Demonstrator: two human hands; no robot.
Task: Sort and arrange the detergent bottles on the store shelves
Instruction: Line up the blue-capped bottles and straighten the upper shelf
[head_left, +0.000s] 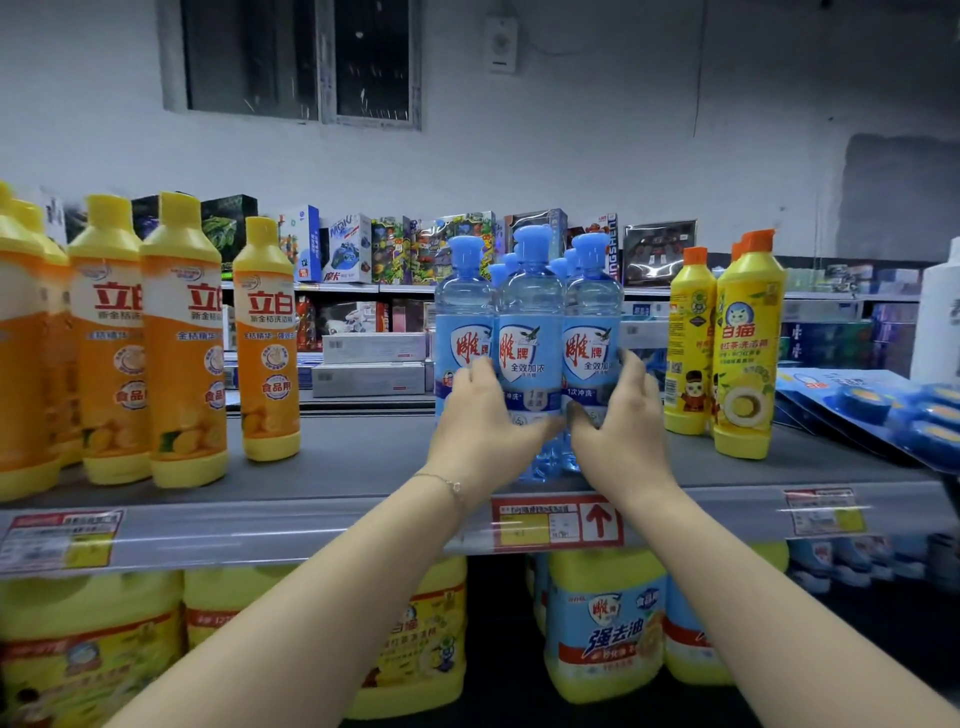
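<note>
A dark window (298, 62) in a seemingly grey wall (623, 156), dimly lit.

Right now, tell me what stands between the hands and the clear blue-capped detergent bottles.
Nothing visible does. The left hand and right hand already rest against the front row of clear blue-capped detergent bottles on the grey shelf.

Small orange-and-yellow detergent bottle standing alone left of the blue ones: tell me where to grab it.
Grip the small orange-and-yellow detergent bottle around its labelled body from the front. It stands upright with open shelf on both sides, so fingers can probably wrap it freely.
</note>
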